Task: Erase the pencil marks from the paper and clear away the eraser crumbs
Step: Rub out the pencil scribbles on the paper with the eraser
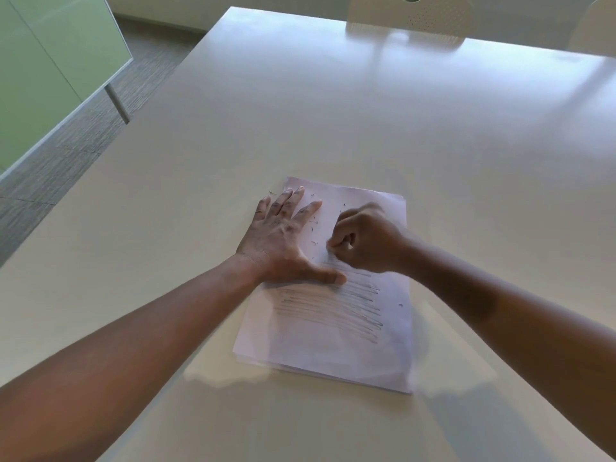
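A white sheet of paper (333,348) lies on top of a thin stack on the table. Several grey pencil lines (330,310) cross its lower half; the upper half is blank. Dark eraser crumbs (314,228) are scattered on the upper half. My left hand (283,238) lies flat on the paper's upper left, fingers straight, thumb stretched over the top pencil lines. My right hand (363,240) is curled into a fist just above the pencil lines, pinching a small white eraser (350,245) that is mostly hidden by the fingers. Its tip touches the paper.
The wide pale table (333,111) stretches away beyond the paper. A white perforated chair back (426,11) stands at the far edge. At the left are a green panel (40,78) with a metal leg (116,101) and grey carpet.
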{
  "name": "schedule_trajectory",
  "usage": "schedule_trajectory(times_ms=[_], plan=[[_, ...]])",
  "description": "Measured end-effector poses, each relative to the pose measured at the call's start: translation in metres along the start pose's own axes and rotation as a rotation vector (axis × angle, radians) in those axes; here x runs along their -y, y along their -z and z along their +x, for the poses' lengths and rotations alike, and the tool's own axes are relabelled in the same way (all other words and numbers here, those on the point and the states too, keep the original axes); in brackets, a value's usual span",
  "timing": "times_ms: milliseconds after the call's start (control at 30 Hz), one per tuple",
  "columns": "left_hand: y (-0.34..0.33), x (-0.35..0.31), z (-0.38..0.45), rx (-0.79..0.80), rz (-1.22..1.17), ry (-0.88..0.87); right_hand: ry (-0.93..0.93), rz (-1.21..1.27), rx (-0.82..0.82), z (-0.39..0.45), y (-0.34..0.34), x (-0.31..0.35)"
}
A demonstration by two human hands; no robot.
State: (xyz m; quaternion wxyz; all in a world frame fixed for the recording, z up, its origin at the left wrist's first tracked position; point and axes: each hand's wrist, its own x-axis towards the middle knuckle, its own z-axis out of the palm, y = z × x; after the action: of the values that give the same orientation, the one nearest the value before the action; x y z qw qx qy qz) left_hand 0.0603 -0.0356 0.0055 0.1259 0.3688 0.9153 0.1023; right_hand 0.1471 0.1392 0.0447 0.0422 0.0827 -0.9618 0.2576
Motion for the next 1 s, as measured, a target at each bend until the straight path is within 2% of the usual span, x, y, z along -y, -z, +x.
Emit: schedule_trajectory(times_ms=[100,167,267,367,433,533,600,667,767,833,900,1000], plan=[[0.001,-0.001,-0.001,0.009,0.002,0.001,-0.148,-0.043,-0.115,0.013,0.012,-0.018],[0.001,0.000,-0.001,0.010,0.005,0.002,-0.153,-0.041,-0.137,0.012,0.010,-0.019],[0.001,-0.001,-0.001,0.007,-0.002,0.004,0.020,-0.011,-0.034,-0.003,-0.001,-0.001],[0.002,-0.002,-0.001,0.004,-0.007,0.002,0.080,0.034,0.103,-0.008,-0.003,0.009],[0.002,-0.001,-0.001,0.011,-0.007,0.001,0.051,-0.008,0.036,0.002,0.001,0.000],[0.002,-0.001,-0.001,0.015,0.005,0.000,-0.090,-0.053,-0.108,0.013,0.007,-0.014],[0.002,0.000,-0.001,0.017,0.006,0.003,-0.103,-0.040,-0.140,0.012,0.004,-0.015],[0.002,0.000,-0.001,0.013,-0.005,0.004,-0.032,-0.020,-0.107,0.008,0.000,-0.008],[0.002,-0.002,-0.001,0.009,-0.006,0.001,0.052,0.031,0.059,0.003,-0.004,0.006],[0.002,-0.001,-0.001,0.008,-0.005,-0.001,0.068,0.023,0.111,0.004,-0.004,0.009],[0.003,-0.001,-0.001,0.011,-0.007,0.003,0.039,-0.008,0.048,0.010,-0.001,0.003],[0.003,-0.002,-0.002,0.013,0.000,0.004,-0.120,-0.033,-0.055,0.018,0.009,-0.008]])
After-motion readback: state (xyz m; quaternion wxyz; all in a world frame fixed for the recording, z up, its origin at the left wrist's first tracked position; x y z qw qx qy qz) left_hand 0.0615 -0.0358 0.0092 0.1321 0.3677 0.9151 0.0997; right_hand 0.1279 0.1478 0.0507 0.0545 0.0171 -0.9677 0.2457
